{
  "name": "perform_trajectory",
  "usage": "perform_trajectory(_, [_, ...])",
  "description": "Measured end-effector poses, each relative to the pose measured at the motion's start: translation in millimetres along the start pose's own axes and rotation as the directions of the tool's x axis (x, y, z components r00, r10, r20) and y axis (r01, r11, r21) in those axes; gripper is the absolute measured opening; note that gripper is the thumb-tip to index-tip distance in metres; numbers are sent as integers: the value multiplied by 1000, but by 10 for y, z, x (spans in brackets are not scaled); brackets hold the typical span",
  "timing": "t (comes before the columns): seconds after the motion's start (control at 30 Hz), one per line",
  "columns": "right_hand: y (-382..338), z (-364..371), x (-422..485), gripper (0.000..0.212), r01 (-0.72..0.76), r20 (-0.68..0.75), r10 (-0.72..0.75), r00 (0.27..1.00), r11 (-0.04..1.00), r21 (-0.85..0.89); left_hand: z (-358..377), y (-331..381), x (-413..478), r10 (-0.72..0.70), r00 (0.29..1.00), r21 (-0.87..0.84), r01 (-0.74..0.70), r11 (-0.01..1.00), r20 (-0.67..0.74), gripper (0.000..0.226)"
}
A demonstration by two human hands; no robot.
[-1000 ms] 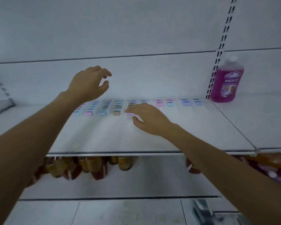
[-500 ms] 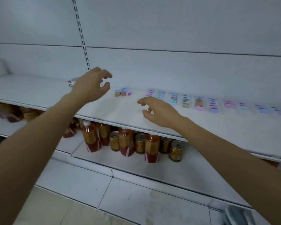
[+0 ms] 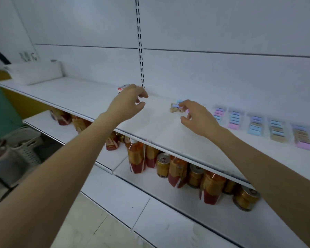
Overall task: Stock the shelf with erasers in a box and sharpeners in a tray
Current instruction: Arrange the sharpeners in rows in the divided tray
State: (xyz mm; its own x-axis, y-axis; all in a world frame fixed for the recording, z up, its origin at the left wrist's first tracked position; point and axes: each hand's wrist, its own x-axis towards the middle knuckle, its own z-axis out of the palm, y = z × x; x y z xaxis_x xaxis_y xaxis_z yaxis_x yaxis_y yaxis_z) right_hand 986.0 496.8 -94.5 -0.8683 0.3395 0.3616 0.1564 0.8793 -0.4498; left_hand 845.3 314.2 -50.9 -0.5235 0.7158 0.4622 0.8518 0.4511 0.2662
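Both arms are out over the shelf (image 3: 159,135). My right hand (image 3: 198,116) is open with the fingers spread, index tip just reaching the little loose cluster (image 3: 175,107) of tan and blue pieces at its eleven o'clock. Erasers or sharpeners? Too blurred to say. The cluster runs roughly left to right along the shelf. My left hand (image 3: 127,102) hovers at the cluster's nine o'clock, loosely curled and holding nothing, so the right is nearer. Just beyond the left hand, at twelve, sits the small box (image 3: 122,87). The white tray (image 3: 34,73) is far off at ten o'clock.
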Motion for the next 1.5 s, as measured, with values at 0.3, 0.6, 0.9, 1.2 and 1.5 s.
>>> perform_trajectory(0.3, [230,208,529,44,-196,-71,190,979,977,-83,506,-364,699,124,982,-93,-112,989,145,18])
perform_trajectory(0.6, [263,393,803,33,-276,-70,267,961,933,-233,1110,-386,1351,440,821,-288,-350,891,363,29])
perform_trajectory(0.9, [180,627,854,31,-332,-130,306,943,889,-315,1464,-596,1433,518,833,-500,-370,783,194,26])
perform_trajectory(1.2, [246,669,781,11,-262,-242,204,948,936,-234,1488,-655,1517,544,821,-506,-400,764,174,27])
perform_trajectory(1.5, [187,589,785,22,-200,-330,176,927,979,-40,1425,-592,1443,526,845,-607,-368,704,99,21])
